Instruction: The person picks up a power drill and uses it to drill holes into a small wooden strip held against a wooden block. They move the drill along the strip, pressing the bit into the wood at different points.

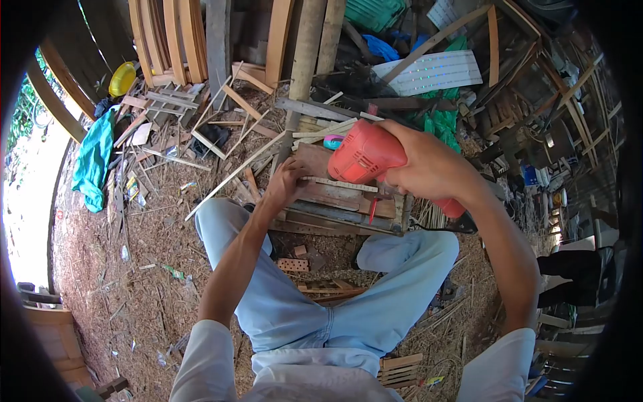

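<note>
My right hand (429,159) is wrapped round the grip of a red power drill (365,155), whose body is above a low wooden work stand (321,213). Its bit is hidden from me. On the stand lies a thin wooden strip (343,184) with a row of small dark marks or holes along it. The fingers of my left hand (287,181) are closed at the strip's left end and appear to pinch it. Just below the strip's right part is a small red stick-like item (373,210). A turquoise and pink object (333,141) shows behind the drill.
Loose wood strips (234,175) and scraps lie to the left on a shavings-covered floor (154,268). Curved wooden pieces (177,40) lean at the back. A perforated brick (293,265) sits between my legs. A white panel (429,72) and green cloth (442,127) are behind the stand.
</note>
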Action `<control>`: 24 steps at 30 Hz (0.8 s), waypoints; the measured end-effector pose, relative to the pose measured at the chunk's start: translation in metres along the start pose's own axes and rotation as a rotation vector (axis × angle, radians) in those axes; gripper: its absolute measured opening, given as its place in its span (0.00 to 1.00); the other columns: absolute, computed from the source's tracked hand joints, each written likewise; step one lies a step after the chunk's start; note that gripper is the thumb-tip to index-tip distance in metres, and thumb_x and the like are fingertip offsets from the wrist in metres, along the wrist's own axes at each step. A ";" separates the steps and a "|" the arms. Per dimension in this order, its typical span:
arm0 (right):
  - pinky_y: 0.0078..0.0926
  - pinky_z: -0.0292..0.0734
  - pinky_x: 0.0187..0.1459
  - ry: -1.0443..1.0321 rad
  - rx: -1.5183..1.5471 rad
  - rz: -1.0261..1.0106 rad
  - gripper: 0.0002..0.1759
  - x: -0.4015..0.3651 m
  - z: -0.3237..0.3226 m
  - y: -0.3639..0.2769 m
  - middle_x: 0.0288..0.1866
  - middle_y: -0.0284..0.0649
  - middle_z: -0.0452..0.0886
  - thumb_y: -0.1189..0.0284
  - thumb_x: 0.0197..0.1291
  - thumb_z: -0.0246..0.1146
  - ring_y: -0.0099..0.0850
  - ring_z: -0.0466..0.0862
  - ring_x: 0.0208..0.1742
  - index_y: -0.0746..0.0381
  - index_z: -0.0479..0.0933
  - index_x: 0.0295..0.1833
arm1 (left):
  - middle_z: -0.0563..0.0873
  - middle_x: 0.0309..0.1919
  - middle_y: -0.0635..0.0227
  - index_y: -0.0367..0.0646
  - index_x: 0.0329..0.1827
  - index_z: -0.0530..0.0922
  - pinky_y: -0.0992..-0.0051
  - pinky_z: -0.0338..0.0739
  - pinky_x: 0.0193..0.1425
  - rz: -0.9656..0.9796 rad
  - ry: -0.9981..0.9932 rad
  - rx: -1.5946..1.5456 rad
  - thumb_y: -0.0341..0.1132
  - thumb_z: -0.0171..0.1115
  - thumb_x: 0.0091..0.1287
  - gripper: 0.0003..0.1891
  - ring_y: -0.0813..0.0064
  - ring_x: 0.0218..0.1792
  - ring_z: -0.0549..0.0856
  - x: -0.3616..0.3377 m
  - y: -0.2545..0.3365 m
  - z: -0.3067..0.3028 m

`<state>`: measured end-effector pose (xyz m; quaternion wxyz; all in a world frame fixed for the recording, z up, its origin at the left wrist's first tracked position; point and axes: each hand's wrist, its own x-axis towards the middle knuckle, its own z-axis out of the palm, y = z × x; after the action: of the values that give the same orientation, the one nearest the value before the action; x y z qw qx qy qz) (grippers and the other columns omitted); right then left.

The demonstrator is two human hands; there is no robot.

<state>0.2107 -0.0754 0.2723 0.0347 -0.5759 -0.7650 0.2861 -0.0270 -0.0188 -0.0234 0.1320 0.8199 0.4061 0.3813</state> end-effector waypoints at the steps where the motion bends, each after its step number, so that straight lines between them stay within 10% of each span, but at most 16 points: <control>1: 0.33 0.81 0.36 0.017 0.030 -0.009 0.40 0.000 0.003 0.004 0.44 0.48 0.85 0.76 0.50 0.64 0.33 0.86 0.32 0.59 0.64 0.73 | 0.84 0.39 0.66 0.42 0.39 0.85 0.62 0.74 0.53 0.005 0.002 -0.001 0.28 0.71 0.51 0.11 0.59 0.47 0.80 0.000 -0.001 0.004; 24: 0.29 0.80 0.31 -0.006 0.007 -0.035 0.37 0.013 0.014 0.012 0.38 0.42 0.87 0.77 0.53 0.62 0.27 0.85 0.30 0.59 0.65 0.72 | 0.86 0.35 0.67 0.41 0.33 0.87 0.63 0.75 0.52 -0.025 -0.026 -0.079 0.32 0.74 0.52 0.08 0.61 0.43 0.81 0.003 0.006 -0.001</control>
<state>0.2111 -0.0674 0.2517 0.0393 -0.5612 -0.7743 0.2897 -0.0228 -0.0204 -0.0183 0.1746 0.8137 0.3993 0.3846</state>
